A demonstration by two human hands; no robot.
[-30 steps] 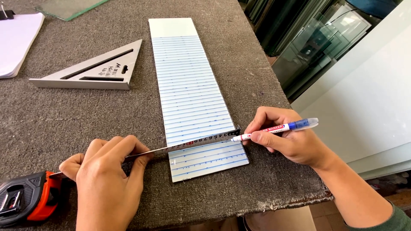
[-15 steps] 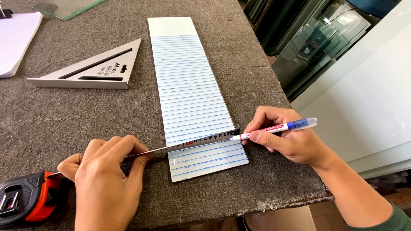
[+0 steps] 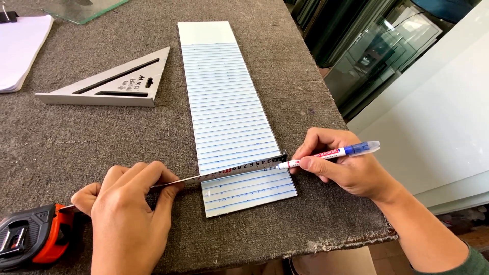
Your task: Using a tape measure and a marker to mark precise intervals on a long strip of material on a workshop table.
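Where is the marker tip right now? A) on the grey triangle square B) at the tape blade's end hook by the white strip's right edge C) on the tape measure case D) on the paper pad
B: the right hand holds the marker with its tip at the end of the tape blade, which lies across the lined white strip.

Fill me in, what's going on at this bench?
A person is marking a long white strip, already ruled with many blue lines, on a carpeted bench. The left hand presses a tape measure blade across the strip near its close end; the tape's black and orange case lies at the left edge. The right hand holds a blue marker, tip at the blade by the strip's right edge. A metal triangle square lies unused.
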